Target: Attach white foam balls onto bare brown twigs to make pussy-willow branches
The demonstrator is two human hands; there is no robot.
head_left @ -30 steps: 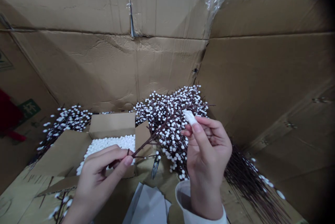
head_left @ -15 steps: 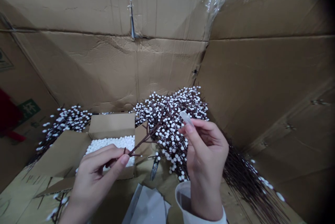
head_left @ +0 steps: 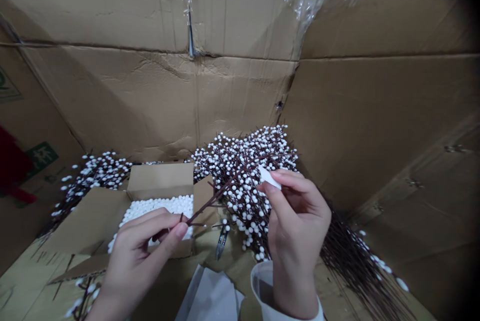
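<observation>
Between thumb and fingers, my left hand pinches one end of a thin brown branch, which slants up to the right. My right hand is closed on a small white piece, perhaps paper or foam, held near the branch's upper part. Behind the branch lies a large heap of brown stems with white berries. An open cardboard box full of small white balls stands behind my left hand.
Pliers or cutters lie on the table beside the box. Grey-white sheets are at the front. More berry stems stand at the left, bare stems at the right. Cardboard walls enclose the table.
The white piece has turned in my right hand and now shows a broader face. The branch has shifted slightly with my left hand, which still grips it.
</observation>
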